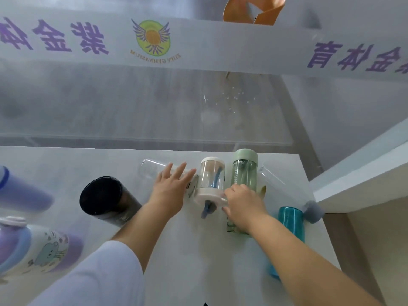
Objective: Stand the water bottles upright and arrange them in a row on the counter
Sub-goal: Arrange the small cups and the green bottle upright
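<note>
A person's right hand (240,206) grips a pale green bottle (244,173) lying on the white table (187,250), while the left hand (171,188), fingers spread and released, rests over a clear bottle (152,168). A cream-capped bottle (212,180) lies between them; a teal bottle (291,221) lies just right, a black tumbler (106,199) left

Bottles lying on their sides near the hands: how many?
5: clear one under the left hand, cream-capped, green under the right hand, clear, teal. Others may be hidden.
</note>
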The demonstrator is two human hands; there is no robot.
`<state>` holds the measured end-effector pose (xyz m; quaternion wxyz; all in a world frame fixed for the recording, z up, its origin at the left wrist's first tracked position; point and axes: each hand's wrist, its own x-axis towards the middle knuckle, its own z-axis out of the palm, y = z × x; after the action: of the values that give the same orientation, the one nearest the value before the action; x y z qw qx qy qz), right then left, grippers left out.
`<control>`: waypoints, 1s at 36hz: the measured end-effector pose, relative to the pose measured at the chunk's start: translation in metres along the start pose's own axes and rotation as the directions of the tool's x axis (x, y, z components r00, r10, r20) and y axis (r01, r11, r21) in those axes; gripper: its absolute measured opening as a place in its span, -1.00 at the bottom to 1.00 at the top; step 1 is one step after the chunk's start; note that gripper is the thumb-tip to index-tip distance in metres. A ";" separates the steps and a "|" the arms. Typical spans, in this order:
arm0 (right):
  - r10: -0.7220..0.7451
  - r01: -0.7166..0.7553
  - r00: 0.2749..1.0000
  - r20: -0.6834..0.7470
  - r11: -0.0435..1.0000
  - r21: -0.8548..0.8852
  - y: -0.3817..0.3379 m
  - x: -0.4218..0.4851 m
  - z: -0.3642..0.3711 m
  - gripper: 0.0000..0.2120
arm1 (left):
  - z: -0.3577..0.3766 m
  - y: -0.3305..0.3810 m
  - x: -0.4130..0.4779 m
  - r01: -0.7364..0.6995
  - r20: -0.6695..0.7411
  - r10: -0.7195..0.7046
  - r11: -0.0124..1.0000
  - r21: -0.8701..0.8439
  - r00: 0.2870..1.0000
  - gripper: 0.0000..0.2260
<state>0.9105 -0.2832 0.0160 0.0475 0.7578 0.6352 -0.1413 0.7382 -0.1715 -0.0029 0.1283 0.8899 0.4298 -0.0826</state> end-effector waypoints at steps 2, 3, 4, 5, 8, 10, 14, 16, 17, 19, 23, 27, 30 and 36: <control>-0.011 0.011 1.000 0.011 1.000 -0.024 0.001 0.005 0.001 -0.80 | 0.004 -0.002 0.004 0.022 0.025 -0.022 1.000 -0.002 0.999 -0.20; -0.018 0.019 1.000 0.015 0.999 -0.038 0.001 0.007 0.002 -0.83 | 0.007 -0.002 0.005 0.029 0.033 -0.030 1.000 0.005 0.999 -0.19; -0.024 0.024 1.000 0.018 0.999 -0.046 0.001 0.008 0.004 -0.84 | 0.009 -0.001 0.006 0.036 0.034 -0.036 0.999 0.015 0.999 -0.19; -0.024 0.025 1.000 0.018 0.999 -0.041 0.002 0.008 0.005 -0.83 | 0.011 0.000 0.007 0.045 0.027 -0.046 0.999 0.020 0.999 -0.19; -0.006 0.006 1.000 0.005 1.000 0.031 0.004 0.008 0.008 -0.79 | 0.016 0.004 0.008 0.102 -0.007 -0.101 0.995 0.018 0.995 -0.24; -0.003 0.004 1.000 -0.008 0.998 0.069 0.005 0.008 0.008 -0.74 | 0.017 0.005 0.009 0.131 -0.029 -0.131 0.991 0.011 0.991 -0.26; -0.015 0.021 0.998 -0.062 0.996 0.092 0.008 0.008 0.001 -0.73 | 0.017 0.007 0.011 0.142 -0.050 -0.141 0.990 0.014 0.989 -0.31; -0.010 0.023 0.995 -0.101 0.992 0.126 0.011 0.008 -0.005 -0.74 | 0.017 0.008 0.012 0.125 -0.044 -0.124 0.992 0.029 0.991 -0.34; 0.001 0.019 0.992 -0.125 0.987 0.161 0.012 0.009 -0.009 -0.74 | 0.017 0.008 0.012 0.114 -0.045 -0.112 0.993 0.030 0.993 -0.37; 0.047 -0.004 0.985 -0.166 0.968 0.250 0.014 0.012 -0.018 -0.72 | 0.014 0.009 0.010 0.103 -0.060 -0.102 0.994 0.022 0.993 -0.42; 0.180 -0.083 0.967 -0.181 0.892 0.445 0.019 0.020 -0.034 -0.74 | -0.001 0.007 0.007 0.133 -0.177 -0.142 0.989 -0.063 0.974 -0.41; 0.354 -0.208 0.927 -0.124 0.759 0.617 0.022 0.032 -0.047 -0.73 | -0.023 0.010 0.006 0.118 -0.322 -0.222 0.943 -0.312 0.920 -0.33; 0.415 -0.249 0.907 -0.073 0.667 0.702 0.020 0.040 -0.055 -0.72 | -0.037 0.011 0.001 0.108 -0.352 -0.329 0.845 -0.523 0.876 -0.31; 0.444 -0.280 0.896 0.011 0.546 0.790 0.017 0.051 -0.057 -0.72 | -0.043 0.006 -0.015 0.069 -0.304 -0.382 0.714 -0.697 0.873 -0.39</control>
<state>0.9435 -0.2233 0.0548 -0.3151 0.8276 0.3423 -0.3139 0.7353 -0.1732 0.0427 0.3286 0.7188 0.5557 0.2577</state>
